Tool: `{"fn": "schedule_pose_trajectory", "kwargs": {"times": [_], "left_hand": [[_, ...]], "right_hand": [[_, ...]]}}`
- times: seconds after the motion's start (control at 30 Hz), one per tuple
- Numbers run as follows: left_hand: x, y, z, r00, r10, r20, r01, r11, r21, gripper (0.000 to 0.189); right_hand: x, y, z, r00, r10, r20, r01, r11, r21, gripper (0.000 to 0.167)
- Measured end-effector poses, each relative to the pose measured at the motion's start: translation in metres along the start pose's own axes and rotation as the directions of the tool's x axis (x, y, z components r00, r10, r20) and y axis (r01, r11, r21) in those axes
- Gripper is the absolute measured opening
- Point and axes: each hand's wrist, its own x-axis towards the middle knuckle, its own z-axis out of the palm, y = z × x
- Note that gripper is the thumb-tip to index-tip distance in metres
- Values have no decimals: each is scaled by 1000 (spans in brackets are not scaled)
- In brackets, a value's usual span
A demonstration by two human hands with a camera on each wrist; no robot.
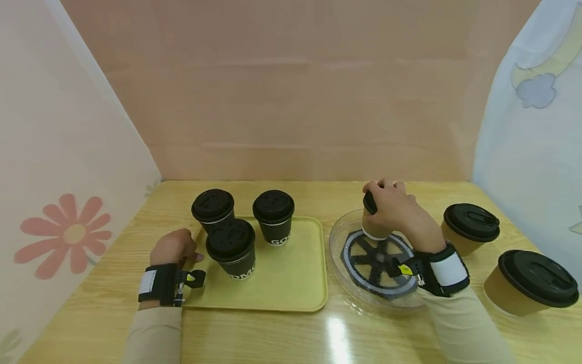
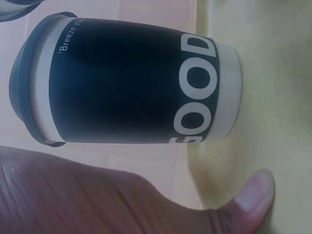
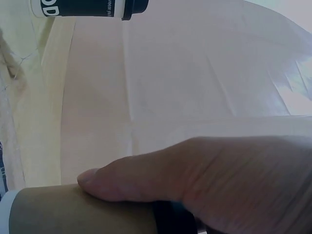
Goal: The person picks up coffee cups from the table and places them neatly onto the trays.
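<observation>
At the left edge of a yellow tray [image 1: 286,283], my left hand [image 1: 175,247] grips the rim, its thumb [image 2: 248,195] on the tray's inner surface. Three dark paper cups with black lids stand on the tray: a front cup [image 1: 236,258] nearest that hand, a back left cup [image 1: 213,208] and a back right cup [image 1: 275,217]. My right hand [image 1: 393,210] holds a brown paper cup [image 3: 83,209] by its upper part, thumb along its side. This cup is slightly tilted over the back of a round clear dish [image 1: 338,253] with a black and grey wheel pattern.
Two more brown cups with black lids stand to the right, a farther cup [image 1: 468,227] and a nearer cup [image 1: 527,283]. The wooden table [image 1: 254,338] ends at a pinkish-brown backdrop [image 1: 291,101], with pale patterned sheets on both sides.
</observation>
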Motion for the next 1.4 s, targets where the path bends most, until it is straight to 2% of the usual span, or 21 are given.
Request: {"fn": "schedule_pose_trajectory", "kwargs": {"times": [0.23,0.5,1.07,1.4], "left_hand": [[1,-1,-1,999,3,36,-4,1000,25,40],[-1,-2,-1,1000,-8,19,8,1000,9,30],[-5,-2,1,1000,7,30,-8,1000,19,30],[-6,-1,1,999,10,33,-11,999,30,32]], "right_hand": [[2,0,3,998,37,41,-36,999,-19,58],[3,-3,6,997,62,54,-60,997,-43,57],[0,-7,9,996,76,55,-72,995,-63,53],[0,-7,7,994,80,68,-74,993,-91,74]]}}
